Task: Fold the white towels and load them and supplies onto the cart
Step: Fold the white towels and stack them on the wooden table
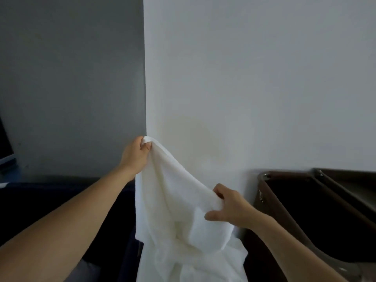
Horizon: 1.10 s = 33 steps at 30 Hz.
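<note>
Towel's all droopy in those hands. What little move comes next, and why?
Probably slide the right hand along the edge toward the far corner and pull it taut. The left hand pinches one end up high, but the right grips a bunched part lower down, so the towel hangs crumpled, not yet flat enough to fold.

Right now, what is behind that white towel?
Above the white towel a white wall shows, and a dark brown bin to its right. What lies directly behind its hanging folds is covered.

Grey wall (pixel 71 78) on the left meets a white wall (pixel 264 68) at a sharp corner; dark panel (pixel 5 143) at the far-left edge.
</note>
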Each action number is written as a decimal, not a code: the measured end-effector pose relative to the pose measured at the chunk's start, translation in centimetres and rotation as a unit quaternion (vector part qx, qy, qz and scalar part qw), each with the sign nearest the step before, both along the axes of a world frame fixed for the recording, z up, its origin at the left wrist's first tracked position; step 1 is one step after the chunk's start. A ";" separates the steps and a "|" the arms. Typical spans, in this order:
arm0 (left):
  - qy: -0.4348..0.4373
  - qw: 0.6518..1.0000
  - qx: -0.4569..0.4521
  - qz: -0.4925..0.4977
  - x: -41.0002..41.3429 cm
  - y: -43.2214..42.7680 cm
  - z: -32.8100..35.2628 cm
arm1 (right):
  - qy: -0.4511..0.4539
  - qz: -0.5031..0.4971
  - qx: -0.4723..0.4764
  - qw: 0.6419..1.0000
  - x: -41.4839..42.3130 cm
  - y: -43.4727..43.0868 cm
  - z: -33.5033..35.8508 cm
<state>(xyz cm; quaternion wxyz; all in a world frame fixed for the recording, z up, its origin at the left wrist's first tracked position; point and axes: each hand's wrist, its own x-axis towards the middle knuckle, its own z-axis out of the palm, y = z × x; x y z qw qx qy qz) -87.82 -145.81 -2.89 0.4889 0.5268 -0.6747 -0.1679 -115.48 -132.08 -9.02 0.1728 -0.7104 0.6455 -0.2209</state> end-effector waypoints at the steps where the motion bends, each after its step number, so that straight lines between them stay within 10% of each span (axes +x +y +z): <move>1: 0.002 1.000 0.007 0.003 0.2 -0.1 -0.4 | -0.011 0.000 -0.002 1.000 -0.2 0.4 -0.3; 27: 0.002 0.999 0.030 0.043 6.8 1.7 -2.8 | 0.195 0.134 -0.067 0.969 0.6 4.6 -1.2; 33: -0.027 0.998 0.042 0.029 9.8 1.0 -2.3 | 0.256 -0.042 -0.087 0.962 0.4 4.5 3.7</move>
